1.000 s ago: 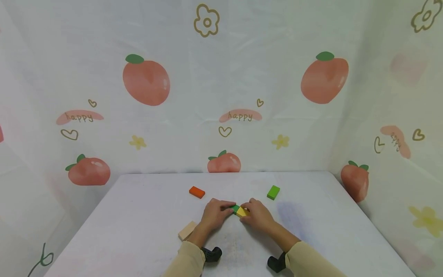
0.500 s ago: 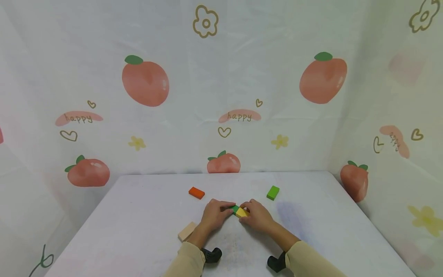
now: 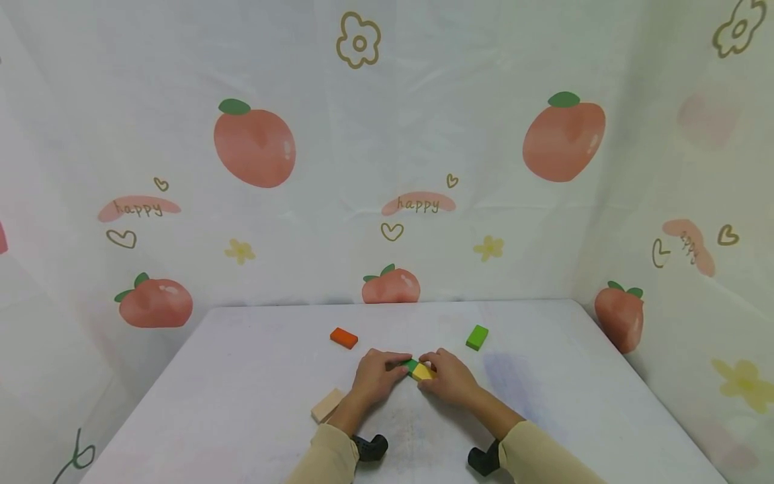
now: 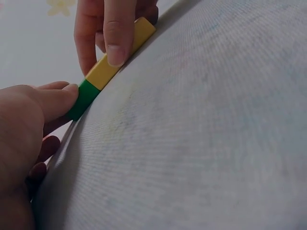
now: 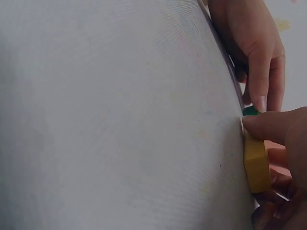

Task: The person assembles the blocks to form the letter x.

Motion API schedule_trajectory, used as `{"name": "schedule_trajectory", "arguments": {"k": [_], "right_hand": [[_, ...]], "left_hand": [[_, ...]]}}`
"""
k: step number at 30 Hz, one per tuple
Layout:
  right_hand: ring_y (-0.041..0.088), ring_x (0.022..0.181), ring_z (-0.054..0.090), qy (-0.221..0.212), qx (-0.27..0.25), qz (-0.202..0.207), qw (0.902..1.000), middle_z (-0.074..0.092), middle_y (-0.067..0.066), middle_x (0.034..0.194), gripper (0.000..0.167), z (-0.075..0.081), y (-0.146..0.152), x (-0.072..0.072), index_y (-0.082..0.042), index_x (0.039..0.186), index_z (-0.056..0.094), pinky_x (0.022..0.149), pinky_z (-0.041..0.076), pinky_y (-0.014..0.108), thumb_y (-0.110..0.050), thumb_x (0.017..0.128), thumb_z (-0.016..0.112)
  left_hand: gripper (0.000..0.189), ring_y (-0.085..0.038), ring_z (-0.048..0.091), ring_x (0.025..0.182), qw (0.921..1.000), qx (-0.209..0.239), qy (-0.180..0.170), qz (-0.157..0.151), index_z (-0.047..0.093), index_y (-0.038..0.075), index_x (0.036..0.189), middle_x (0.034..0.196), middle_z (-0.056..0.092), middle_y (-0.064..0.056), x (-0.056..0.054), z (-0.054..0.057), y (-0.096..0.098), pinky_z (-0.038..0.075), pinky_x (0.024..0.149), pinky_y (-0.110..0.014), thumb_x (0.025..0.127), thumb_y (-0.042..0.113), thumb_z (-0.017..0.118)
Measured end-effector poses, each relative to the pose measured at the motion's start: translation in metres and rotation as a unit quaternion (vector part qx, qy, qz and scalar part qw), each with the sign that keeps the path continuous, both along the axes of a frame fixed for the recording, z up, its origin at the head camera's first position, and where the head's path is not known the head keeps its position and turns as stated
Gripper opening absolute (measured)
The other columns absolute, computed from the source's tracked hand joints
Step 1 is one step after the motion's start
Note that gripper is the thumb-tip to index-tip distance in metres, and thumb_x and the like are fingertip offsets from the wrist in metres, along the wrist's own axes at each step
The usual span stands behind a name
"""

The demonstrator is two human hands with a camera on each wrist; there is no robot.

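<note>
My left hand pinches a green block between thumb and fingers, low on the white table. Against the end of that block lies a yellow block, touching it end to end. My right hand grips the yellow block from its sides, thumb on the near face. In the right wrist view the yellow block shows clearly, while only a small corner of the green block peeks out past my fingers.
An orange block lies farther back on the left, a light green block back on the right. Beside my left forearm a plain wooden block is partly covered. Behind the table hangs a printed white curtain.
</note>
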State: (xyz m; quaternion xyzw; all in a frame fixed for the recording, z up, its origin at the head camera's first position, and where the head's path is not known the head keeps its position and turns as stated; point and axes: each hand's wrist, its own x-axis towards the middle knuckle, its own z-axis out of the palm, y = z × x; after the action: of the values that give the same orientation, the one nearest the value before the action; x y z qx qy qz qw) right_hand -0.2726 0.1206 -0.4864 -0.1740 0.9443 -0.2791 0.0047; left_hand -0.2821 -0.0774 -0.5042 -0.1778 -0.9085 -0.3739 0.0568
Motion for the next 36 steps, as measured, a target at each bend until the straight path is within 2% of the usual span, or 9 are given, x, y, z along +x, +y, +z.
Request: {"name": "schedule_trajectory", "arguments": {"k": [5, 11, 13, 16, 21, 27, 32, 36], "right_hand": [[0.013, 0.072, 0.047, 0.016, -0.010, 0.003, 0.9998, 0.050, -0.001, 0.082, 0.055, -0.001, 0.002, 0.000, -0.004, 0.123, 0.063, 0.065, 0.042, 0.029, -0.029, 0.078, 0.081], [0.014, 0.076, 0.049, 0.010, -0.046, -0.014, 0.9988, 0.053, 0.000, 0.088, 0.052, 0.001, 0.007, -0.002, -0.005, 0.124, 0.062, 0.066, 0.044, 0.030, -0.029, 0.081, 0.079], [0.015, 0.079, 0.049, -0.004, -0.056, -0.029, 0.9980, 0.054, 0.001, 0.091, 0.050, 0.003, 0.009, -0.003, -0.007, 0.125, 0.062, 0.067, 0.045, 0.030, -0.029, 0.082, 0.078], [0.016, 0.084, 0.051, -0.023, -0.065, -0.056, 0.9960, 0.055, 0.001, 0.096, 0.048, 0.005, 0.013, -0.004, -0.009, 0.125, 0.062, 0.070, 0.049, 0.029, -0.029, 0.084, 0.077], [0.018, 0.090, 0.054, -0.024, -0.079, -0.081, 0.9933, 0.058, 0.001, 0.099, 0.044, 0.007, 0.020, -0.003, -0.010, 0.124, 0.063, 0.074, 0.051, 0.033, -0.027, 0.085, 0.076], [0.019, 0.091, 0.055, -0.017, -0.091, -0.094, 0.9912, 0.057, 0.000, 0.097, 0.038, 0.006, 0.029, -0.002, -0.009, 0.119, 0.066, 0.078, 0.050, 0.038, -0.024, 0.085, 0.076], [0.018, 0.090, 0.055, -0.013, -0.103, -0.096, 0.9900, 0.058, 0.000, 0.096, 0.034, 0.004, 0.035, 0.002, -0.009, 0.114, 0.067, 0.077, 0.049, 0.037, -0.021, 0.084, 0.077], [0.018, 0.088, 0.055, -0.009, -0.109, -0.087, 0.9902, 0.059, 0.001, 0.097, 0.033, 0.003, 0.038, 0.004, -0.008, 0.113, 0.068, 0.076, 0.049, 0.037, -0.019, 0.084, 0.077]], "left_hand": [[0.030, -0.014, 0.051, 0.090, 0.9999, 0.009, 0.001, -0.007, 0.072, 0.024, 0.120, 0.113, 0.069, 0.006, 0.000, 0.001, -0.001, 0.040, 0.078, -0.034, 0.090, 0.029, 0.070], [0.035, -0.014, 0.050, 0.092, 0.9998, 0.006, -0.014, -0.012, 0.068, 0.024, 0.126, 0.120, 0.066, 0.004, 0.004, 0.004, -0.001, 0.041, 0.079, -0.035, 0.092, 0.030, 0.068], [0.036, -0.017, 0.051, 0.097, 0.9997, 0.004, -0.017, -0.018, 0.067, 0.022, 0.127, 0.122, 0.065, 0.003, 0.006, 0.005, -0.001, 0.043, 0.083, -0.039, 0.092, 0.030, 0.068], [0.040, -0.020, 0.052, 0.111, 0.9992, -0.005, -0.034, -0.019, 0.063, 0.023, 0.132, 0.130, 0.061, 0.003, 0.009, 0.007, -0.001, 0.042, 0.094, -0.045, 0.093, 0.031, 0.066], [0.047, -0.026, 0.045, 0.129, 0.9978, -0.035, -0.050, -0.025, 0.056, 0.026, 0.138, 0.141, 0.052, -0.001, 0.015, 0.011, 0.000, 0.038, 0.101, -0.053, 0.093, 0.035, 0.065], [0.049, -0.031, 0.045, 0.128, 0.9940, -0.091, -0.015, -0.059, 0.056, 0.026, 0.138, 0.145, 0.047, -0.005, 0.021, 0.013, 0.001, 0.037, 0.101, -0.055, 0.092, 0.036, 0.067], [0.046, -0.026, 0.050, 0.124, 0.9876, -0.125, 0.032, -0.090, 0.059, 0.023, 0.135, 0.142, 0.050, -0.002, 0.022, 0.014, 0.002, 0.039, 0.100, -0.051, 0.091, 0.034, 0.067], [0.045, -0.024, 0.052, 0.120, 0.9805, -0.156, 0.063, -0.102, 0.060, 0.023, 0.134, 0.139, 0.053, 0.000, 0.024, 0.014, 0.004, 0.042, 0.097, -0.048, 0.091, 0.035, 0.067]]}}
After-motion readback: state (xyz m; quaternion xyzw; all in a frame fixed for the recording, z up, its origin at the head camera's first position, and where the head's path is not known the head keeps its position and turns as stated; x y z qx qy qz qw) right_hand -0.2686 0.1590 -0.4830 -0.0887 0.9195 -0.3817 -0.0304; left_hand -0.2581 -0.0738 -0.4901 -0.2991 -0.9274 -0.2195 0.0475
